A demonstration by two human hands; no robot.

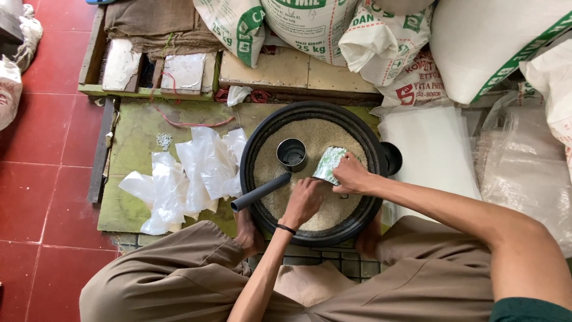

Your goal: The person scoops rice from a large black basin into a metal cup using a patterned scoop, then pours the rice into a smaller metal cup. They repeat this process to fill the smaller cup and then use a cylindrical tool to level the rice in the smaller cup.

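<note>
Red tile floor (42, 119) w/ green board, sacks behind. Black basin (256, 143) of white rice (322, 134) sits at centre. Right hand (353, 175) fingers wrap a green-white can (328, 164) over the rice; left hand (304, 201) fingers closed on a dark tube (260, 192) crossing basin's left rim. Metal cup (292, 154) stands in rice, just left of can.
</note>
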